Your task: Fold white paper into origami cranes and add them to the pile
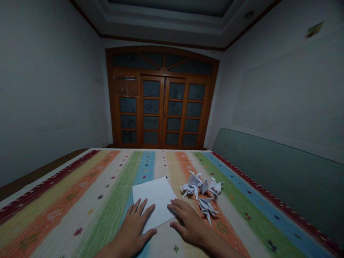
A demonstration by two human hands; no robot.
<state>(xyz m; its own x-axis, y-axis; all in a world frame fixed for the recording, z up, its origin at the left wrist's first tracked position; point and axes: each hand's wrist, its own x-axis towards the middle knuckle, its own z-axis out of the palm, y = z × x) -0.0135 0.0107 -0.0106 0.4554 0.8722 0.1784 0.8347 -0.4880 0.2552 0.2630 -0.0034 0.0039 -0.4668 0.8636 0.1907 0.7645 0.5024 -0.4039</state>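
A white sheet of paper (156, 195), roughly square, lies on the striped tablecloth in front of me, turned a little at an angle. My left hand (136, 224) rests over its left and lower-left edge, fingers spread and stretched forward. At the paper's right edge is my right hand (188, 220), its fingers extended and pointing left, with the fingertips on or just beside the sheet. Neither hand grips anything. Several folded white paper pieces with pointed tips, like origami cranes (194, 184), sit in a cluster just beyond and to the right of my right hand.
The striped tablecloth (107, 195) covers the table. Along its right side stands a pale green padded backrest (268, 165). Wooden doors with glass panes (163, 107) are beyond the far edge, between a left wall (53, 79) and a right wall (282, 93).
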